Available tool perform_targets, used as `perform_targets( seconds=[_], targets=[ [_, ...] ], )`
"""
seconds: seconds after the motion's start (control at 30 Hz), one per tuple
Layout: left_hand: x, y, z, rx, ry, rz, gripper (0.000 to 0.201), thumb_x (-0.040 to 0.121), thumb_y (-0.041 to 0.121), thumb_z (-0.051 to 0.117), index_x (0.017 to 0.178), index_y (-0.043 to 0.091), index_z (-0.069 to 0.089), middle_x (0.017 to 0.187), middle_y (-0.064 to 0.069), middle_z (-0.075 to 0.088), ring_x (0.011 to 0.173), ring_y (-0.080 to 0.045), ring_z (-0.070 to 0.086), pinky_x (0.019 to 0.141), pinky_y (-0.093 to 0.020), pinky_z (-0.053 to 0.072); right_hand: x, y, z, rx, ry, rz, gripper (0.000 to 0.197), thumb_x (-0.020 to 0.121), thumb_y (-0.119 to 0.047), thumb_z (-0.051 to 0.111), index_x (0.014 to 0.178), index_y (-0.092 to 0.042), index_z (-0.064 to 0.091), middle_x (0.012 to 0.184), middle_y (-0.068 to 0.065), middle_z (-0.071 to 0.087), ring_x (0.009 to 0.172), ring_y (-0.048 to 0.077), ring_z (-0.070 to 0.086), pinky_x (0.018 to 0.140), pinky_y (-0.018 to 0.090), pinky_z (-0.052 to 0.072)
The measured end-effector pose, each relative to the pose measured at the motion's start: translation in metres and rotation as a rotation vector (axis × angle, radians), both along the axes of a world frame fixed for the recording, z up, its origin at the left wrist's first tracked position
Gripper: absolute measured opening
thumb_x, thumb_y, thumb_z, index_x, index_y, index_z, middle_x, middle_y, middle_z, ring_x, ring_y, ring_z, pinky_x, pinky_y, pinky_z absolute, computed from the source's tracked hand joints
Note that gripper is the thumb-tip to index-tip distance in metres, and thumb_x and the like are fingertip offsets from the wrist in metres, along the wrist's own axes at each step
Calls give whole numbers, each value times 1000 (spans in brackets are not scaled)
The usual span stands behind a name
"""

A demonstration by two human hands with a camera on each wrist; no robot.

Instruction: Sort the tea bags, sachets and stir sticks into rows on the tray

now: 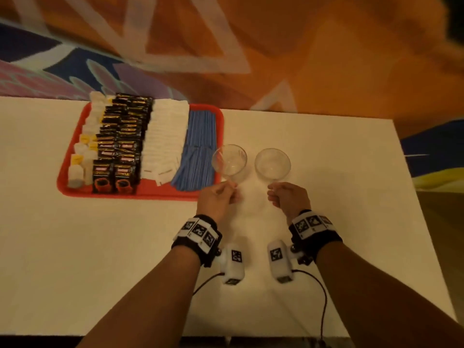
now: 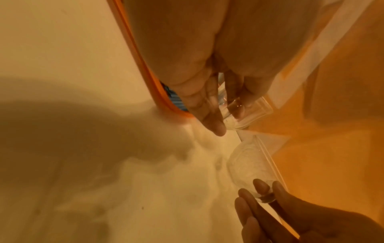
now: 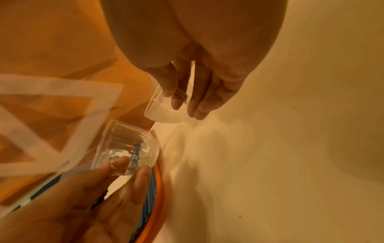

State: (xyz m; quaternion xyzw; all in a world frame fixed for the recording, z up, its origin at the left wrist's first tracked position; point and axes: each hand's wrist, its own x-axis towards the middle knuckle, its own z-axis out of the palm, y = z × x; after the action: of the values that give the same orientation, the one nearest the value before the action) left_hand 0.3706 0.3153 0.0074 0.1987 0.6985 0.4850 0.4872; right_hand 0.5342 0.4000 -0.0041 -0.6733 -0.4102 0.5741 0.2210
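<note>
Head view: red tray point(image 1: 65, 183) on white tabletop point(image 1: 100, 247), holding rows of tea bags point(image 1: 82, 156), black sachets point(image 1: 120, 144), white sachets point(image 1: 165, 141), blue stir sticks point(image 1: 198, 151). Left hand point(image 1: 218, 200) pinches clear cup point(image 1: 229, 159) just right of tray; right hand point(image 1: 288, 197) pinches second clear cup point(image 1: 273, 164).
Left wrist view: fingers point(image 2: 212, 118) clamped on cup rim; tray edge beside.
Right wrist view: fingers point(image 3: 199, 105) clamped on cup rim.
</note>
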Motion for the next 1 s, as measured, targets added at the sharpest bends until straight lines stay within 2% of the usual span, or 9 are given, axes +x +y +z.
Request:
perform_targets(
  seconds=[0.17,0.3,0.47,0.6,0.7,0.77,0.9,1.0],
  targets=[
    [16,16,-21,-50,125,-14,32,97,22,64,67,30,72,79,-9,76,86,-31,72,93,-47,56,17,24,-14,-20,-27,-6,23,87,-9,62,68,-18,72,73,7,71,74,20,66,79,36,56],
    [16,24,-29,-74,194,-26,41,97,28,62,60,41,73,84,-8,77,90,-29,72,96,-47,54,14,31,-22,-55,24,-1,23,88,-6,61,70,-16,72,74,7,71,75,20,66,79,34,55],
    [11,36,-31,-75,227,-4,39,97,26,62,61,36,73,84,-9,76,90,-30,71,96,-47,54,1,35,-27,-64,78,11,21,86,-7,63,70,-16,73,72,6,70,73,19,64,70,29,52],
    [7,44,-35,-91,203,4,29,95,28,65,68,33,74,81,-1,76,88,-23,72,96,-45,55,-8,38,-26,-79,128,16,11,89,-11,63,89,-9,73,80,7,69,75,17,64,65,26,50],
    [6,46,-34,-95,179,-3,24,95,31,65,74,27,75,81,0,76,88,-21,72,96,-44,55,-8,36,-25,-74,151,39,15,91,-16,61,100,-10,72,86,4,69,79,14,65,67,24,52],
    [5,46,-33,-80,177,11,22,96,30,64,76,26,74,84,-2,76,89,-22,72,95,-44,55,-8,34,-23,-75,159,50,14,93,-17,60,101,-11,70,89,4,69,80,14,64,67,25,52],
    [5,45,-32,-60,119,55,5,95,26,66,93,22,68,93,-6,73,90,-23,72,91,-44,58,-7,30,-18,-37,144,63,11,92,-19,63,101,-13,67,89,4,67,79,15,64,67,28,54],
    [3,41,-32,-69,87,115,17,91,28,71,90,19,57,101,-11,71,89,-25,73,86,-47,60,-4,25,-18,-12,83,57,19,89,-23,69,105,-17,60,89,1,67,79,15,65,74,34,58]
  ],
)
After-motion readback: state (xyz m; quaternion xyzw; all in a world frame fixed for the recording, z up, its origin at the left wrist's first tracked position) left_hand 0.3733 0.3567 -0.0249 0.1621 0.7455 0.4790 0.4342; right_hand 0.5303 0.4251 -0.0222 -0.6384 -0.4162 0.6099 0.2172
